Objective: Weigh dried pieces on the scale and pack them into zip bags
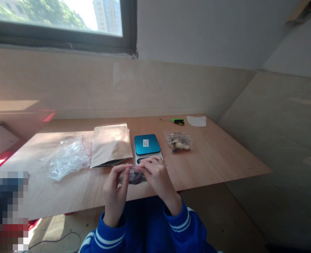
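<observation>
My left hand [115,191] and my right hand [157,175] together pinch the top edge of a small clear zip bag [134,176] holding dark contents, just above the near edge of the wooden table [213,158]. Both hands have fingers closed on the bag's strip. Directly behind the hands sits a small scale with a blue-green platform [146,144]. A brown paper pouch [110,144] lies left of the scale, its mouth toward me.
A filled clear zip bag [178,142] lies right of the scale. A pile of empty clear bags [69,158] rests at the left. A green-handled screwdriver [174,121] and a white paper scrap [197,121] lie at the far edge by the wall.
</observation>
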A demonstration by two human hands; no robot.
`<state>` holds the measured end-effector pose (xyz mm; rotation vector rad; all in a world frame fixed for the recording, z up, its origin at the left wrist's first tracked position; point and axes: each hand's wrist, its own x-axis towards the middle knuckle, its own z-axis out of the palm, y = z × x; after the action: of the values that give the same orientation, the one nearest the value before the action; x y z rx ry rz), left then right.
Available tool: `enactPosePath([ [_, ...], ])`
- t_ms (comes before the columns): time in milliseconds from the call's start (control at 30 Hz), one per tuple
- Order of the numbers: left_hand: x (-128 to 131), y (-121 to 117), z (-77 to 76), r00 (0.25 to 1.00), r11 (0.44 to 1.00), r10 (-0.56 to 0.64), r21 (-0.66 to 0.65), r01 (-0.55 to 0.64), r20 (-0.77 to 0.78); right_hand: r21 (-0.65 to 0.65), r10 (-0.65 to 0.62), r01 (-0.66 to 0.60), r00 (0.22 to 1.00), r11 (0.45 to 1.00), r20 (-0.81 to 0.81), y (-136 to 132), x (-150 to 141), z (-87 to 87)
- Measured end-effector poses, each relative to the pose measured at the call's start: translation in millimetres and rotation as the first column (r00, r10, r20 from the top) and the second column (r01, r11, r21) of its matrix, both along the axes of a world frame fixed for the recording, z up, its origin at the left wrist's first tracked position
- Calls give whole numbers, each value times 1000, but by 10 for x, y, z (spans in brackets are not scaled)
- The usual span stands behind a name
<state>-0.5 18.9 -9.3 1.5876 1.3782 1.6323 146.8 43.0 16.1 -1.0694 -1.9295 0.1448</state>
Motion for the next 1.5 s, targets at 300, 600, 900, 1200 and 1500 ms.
enactPosePath([
  [300,2,21,66,991,991,-91,-88,100,94,90,51,-51,999,995,2,-14,-51,7],
  [600,-58,33,65,990,995,-63,-65,71,130,-64,92,-96,994,993,-55,-53,69,105],
  [900,-50,39,48,994,996,-86,-13,87,74,-33,-18,17,1000,999,-14,-69,29,74],
  [1200,-23,24,32,994,995,-36,84,45,-107,33,-117,115,991,993,67,-81,-75,54],
  [1500,-126,36,-16,998,995,3,96,3,-61,-36,58,-55,995,998,77,-12,1,-6],
])
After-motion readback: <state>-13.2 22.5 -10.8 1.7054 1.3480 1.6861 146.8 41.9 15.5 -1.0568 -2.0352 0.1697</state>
